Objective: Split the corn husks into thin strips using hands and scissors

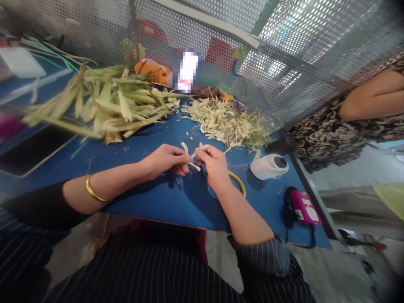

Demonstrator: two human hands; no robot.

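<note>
Two hands, left hand (167, 162) and right hand (213, 164), on pale leaf strip (193, 162).

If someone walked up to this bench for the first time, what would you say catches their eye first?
Most likely the two hands at the middle of the blue table: the left hand and right hand pinch a pale leaf strip between them. Behind them to the left lies a big heap of long green leaves, and to its right a pile of pale shredded trimmings. A white thread spool sits right of the hands.
</note>
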